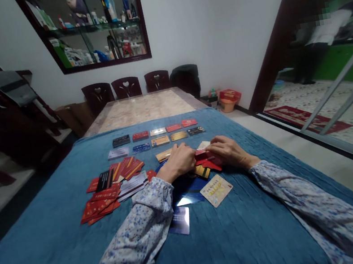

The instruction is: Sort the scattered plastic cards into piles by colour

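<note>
Over a loose pile of cards, my left hand (181, 160) and my right hand (227, 152) meet from either side at a red card (202, 156). The left fingers are curled in a closed grip at its left edge, and the right thumb and fingers pinch its right side. Beneath and around them lie red, yellow-striped and blue cards (188, 190), partly hidden by the hands. A beige card (217, 190) lies below the right hand. Closer to me, a shiny purple card (180, 221) sits partly under my left sleeve.
Two rows of small card stacks (159, 141) stand farther up the blue cloth (248, 228). To the left spreads a heap of red cards (102, 204) with white and black ones. Beyond the cloth are the bare tabletop (147, 105) and chairs (126, 87). A person (321, 42) stands through the doorway.
</note>
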`<action>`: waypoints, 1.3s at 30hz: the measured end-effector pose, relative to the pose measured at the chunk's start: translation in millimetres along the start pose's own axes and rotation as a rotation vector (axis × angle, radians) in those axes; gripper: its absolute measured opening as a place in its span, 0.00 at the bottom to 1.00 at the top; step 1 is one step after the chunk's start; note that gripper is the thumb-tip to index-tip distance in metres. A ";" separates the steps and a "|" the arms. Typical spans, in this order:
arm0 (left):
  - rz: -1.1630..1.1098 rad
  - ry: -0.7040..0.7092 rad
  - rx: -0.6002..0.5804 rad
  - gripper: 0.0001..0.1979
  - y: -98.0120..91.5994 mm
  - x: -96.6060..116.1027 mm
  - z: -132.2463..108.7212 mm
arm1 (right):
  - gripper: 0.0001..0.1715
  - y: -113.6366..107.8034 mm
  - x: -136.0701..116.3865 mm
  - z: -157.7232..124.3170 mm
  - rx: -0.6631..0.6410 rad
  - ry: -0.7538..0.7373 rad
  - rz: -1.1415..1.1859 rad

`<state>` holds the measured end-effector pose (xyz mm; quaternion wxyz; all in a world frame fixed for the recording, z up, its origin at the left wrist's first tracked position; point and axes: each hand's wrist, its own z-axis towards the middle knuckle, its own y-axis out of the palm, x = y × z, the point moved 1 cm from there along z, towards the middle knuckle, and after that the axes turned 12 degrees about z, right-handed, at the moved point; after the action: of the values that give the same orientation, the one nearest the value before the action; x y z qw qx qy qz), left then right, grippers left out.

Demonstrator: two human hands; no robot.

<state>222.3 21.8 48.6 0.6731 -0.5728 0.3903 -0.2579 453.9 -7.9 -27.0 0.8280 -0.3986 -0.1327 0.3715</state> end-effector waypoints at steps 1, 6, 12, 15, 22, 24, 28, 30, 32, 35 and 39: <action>0.008 0.002 0.003 0.16 2.1 -1.4 1.1 | 0.19 1.0 0.8 -0.3 0.026 -0.013 -0.004; -0.019 -0.025 0.062 0.17 13.2 -12.8 5.5 | 0.15 2.5 -0.4 2.7 0.121 -0.072 -0.013; -0.107 -0.065 0.135 0.17 24.5 -25.8 9.0 | 0.14 2.7 -6.6 8.8 0.136 -0.016 0.056; -0.167 -0.073 0.181 0.17 30.8 -31.6 10.6 | 0.14 5.2 -5.1 9.8 0.143 0.013 0.083; -0.279 -0.158 0.251 0.19 44.8 -47.4 10.3 | 0.12 10.3 6.3 19.1 0.086 0.073 0.097; -0.323 -0.172 0.271 0.18 48.1 -51.1 10.3 | 0.12 10.6 6.8 24.3 0.071 0.065 0.126; -0.367 -0.193 0.294 0.17 53.1 -56.0 11.4 | 0.13 11.8 6.3 34.3 0.073 0.058 0.156; -0.358 -0.200 0.289 0.18 54.5 -57.1 12.2 | 0.12 13.4 7.0 37.4 0.079 0.070 0.162; -0.342 -0.204 0.277 0.18 55.1 -57.2 12.7 | 0.12 15.3 8.2 38.8 0.090 0.086 0.164; -0.327 -0.204 0.267 0.19 55.4 -56.7 12.9 | 0.13 18.0 9.7 38.5 0.097 0.123 0.155; -0.311 -0.214 0.269 0.21 57.4 -57.1 12.4 | 0.15 21.9 9.4 36.3 0.068 0.152 0.137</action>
<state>194.6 86.2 6.4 0.7332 -0.5553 0.1858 -0.3458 430.5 28.1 -20.9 0.8214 -0.4052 -0.0293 0.4003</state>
